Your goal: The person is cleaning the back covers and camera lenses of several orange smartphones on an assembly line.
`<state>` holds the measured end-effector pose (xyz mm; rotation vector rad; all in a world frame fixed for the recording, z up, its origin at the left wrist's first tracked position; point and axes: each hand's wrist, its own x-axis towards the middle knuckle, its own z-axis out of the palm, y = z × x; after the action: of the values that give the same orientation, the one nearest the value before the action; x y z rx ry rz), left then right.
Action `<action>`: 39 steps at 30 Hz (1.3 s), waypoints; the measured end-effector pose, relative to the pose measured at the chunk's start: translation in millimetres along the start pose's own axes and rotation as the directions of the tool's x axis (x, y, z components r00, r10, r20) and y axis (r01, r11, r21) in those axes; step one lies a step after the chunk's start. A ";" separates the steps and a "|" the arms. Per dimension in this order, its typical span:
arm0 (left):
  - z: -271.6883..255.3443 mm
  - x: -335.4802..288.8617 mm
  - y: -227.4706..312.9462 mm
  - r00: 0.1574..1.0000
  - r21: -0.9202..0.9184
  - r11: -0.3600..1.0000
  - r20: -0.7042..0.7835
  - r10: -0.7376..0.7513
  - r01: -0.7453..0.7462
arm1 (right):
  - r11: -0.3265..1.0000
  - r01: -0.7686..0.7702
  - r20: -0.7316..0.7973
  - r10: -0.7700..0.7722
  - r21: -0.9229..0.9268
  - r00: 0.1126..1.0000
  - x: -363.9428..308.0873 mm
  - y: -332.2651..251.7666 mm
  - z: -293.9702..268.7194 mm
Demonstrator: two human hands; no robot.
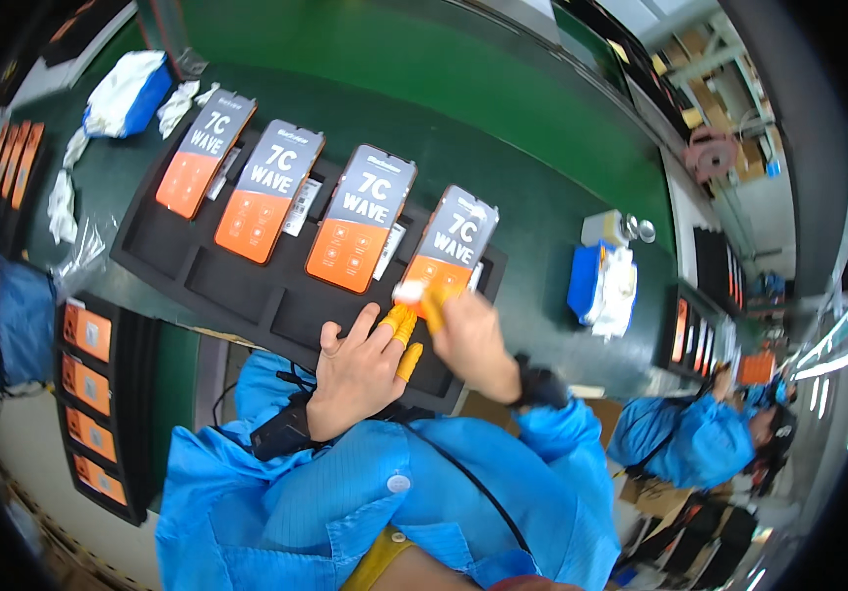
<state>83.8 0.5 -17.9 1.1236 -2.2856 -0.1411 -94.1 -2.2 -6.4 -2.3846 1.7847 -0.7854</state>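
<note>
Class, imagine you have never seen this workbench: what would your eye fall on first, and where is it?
First, the four orange-and-grey phone fronts, slanting in a row across the black tray. Next, the yellow finger covers on the left hand and right hand, close together at the rightmost one's lower end, beside a small, blurred white piece.

Looks smooth on the phones [361,222] at centre, matt on the black tray [229,286], rubbery on the finger cots [409,362], crinkled on the plastic bag [89,248] at left, clothlike on the blue smock [335,492].
</note>
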 end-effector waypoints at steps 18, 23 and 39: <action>-3.7 -6.0 -3.3 0.998 0.007 0.999 -0.061 0.036 -0.036 | 1.000 -0.012 -0.147 0.008 -0.025 0.989 80.4 39.6 -0.9; 0.7 -3.0 -4.6 0.997 -0.022 0.999 -0.063 0.033 -0.034 | 1.000 -0.026 -0.017 0.026 -0.003 1.000 84.7 32.3 -3.7; 1.6 -1.4 -4.1 0.997 -0.025 0.999 -0.066 0.037 -0.039 | 0.997 0.034 0.052 -0.038 0.074 0.998 1.8 10.0 -1.3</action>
<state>86.4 -1.3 -21.3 1.0555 -2.2397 -0.1173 -103.1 -6.8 -8.1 -2.3741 1.6680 -0.7693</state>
